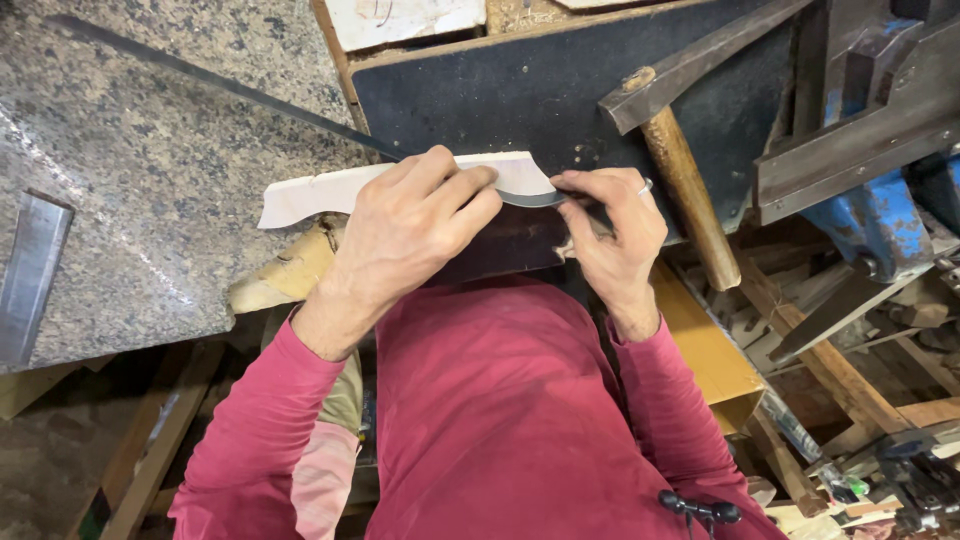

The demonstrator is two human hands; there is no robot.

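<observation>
While the person in the red long-sleeved shirt (500, 420) bends over the bench, a big speckled stone slab (150, 170) fills the left side, and a dark board (520, 90) lies in the middle, just past the hands. At the right stands a blue metal vise (880, 215), with wooden pieces and scraps crowded below it. A hammer with a wooden handle (690, 200) rests on the dark board, its handle pointing toward the person, near the right hand. Along the near edge of the dark board lies a pale, shaped piece of wood (320, 195), with a wavy outline at its left end. The left hand (410, 235) lies over this piece, fingers bent and pressing down on its top. A long thin metal blade (230, 85) runs from the far left, across the slab, under the left hand, and curves across the right end of the wood. The right hand (610, 235) pinches the near end of this blade between thumb and fingers; a ring shows on one finger.
</observation>
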